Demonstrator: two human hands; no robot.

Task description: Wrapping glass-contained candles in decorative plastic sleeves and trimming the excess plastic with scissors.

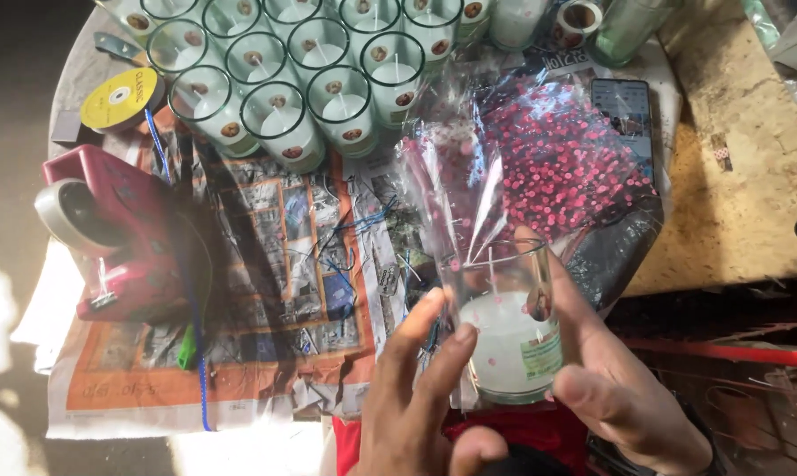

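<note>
clear cellophane bag with pink dots (540,167) is lying right of centre, over a dark rectangular phone screen (626,115). small green-and-white label (541,353) is sitting on the held glass candle (509,330). round brown stickers (229,130) are showing on the rear candle glasses.

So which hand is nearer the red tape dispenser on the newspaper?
Left. The left hand is at the glass candle's left side, toward the red tape dispenser; the right hand is beyond the candle.

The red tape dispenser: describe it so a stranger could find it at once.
Start at the newspaper spread over the table. On its left edge, below the yellow ribbon spool, sits the red tape dispenser. It alone is solid red, with a tape roll at its left end.
</note>
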